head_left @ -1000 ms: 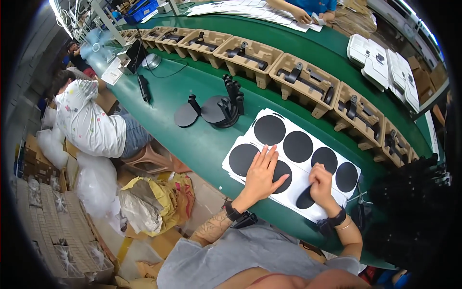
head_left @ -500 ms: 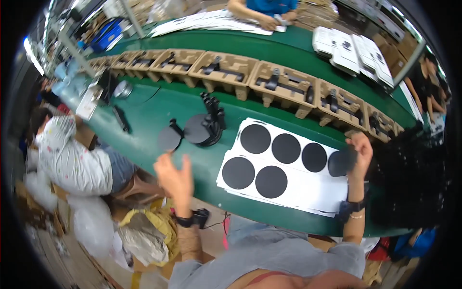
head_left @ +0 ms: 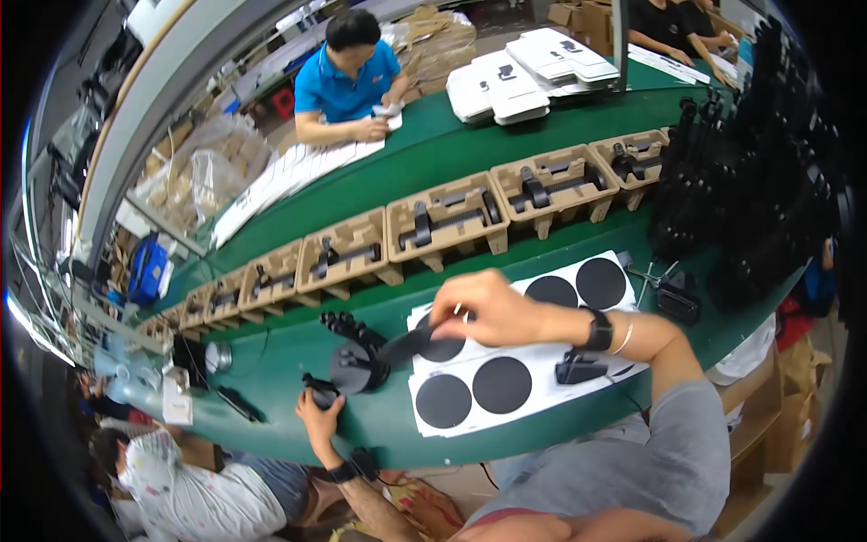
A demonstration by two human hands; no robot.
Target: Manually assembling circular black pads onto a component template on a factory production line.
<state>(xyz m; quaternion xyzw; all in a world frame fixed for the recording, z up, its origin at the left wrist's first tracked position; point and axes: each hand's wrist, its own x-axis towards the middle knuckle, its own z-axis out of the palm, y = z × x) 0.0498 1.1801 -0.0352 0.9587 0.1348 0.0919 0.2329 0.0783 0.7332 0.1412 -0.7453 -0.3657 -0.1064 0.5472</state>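
Note:
My right hand reaches leftward across a white sheet and pinches a thin black disc by its edge. That disc is tilted beside the stacked round bases of some black stands. On the sheet lie several flat black discs in two rows, some partly behind my right hand and forearm. My left hand is closed around a small black stand near the bench's front edge. The stand's round base is mostly hidden by the fingers.
Cardboard-coloured trays with black parts line the green bench. A tall pile of black parts stands right. Across the bench, a person in blue handles white sheets beside white stacks. Another person sits at my left.
My right hand has lifted a disc off the sheet's right end and carried it left. My left hand, empty before, has taken hold of the small stand. The view has turned.

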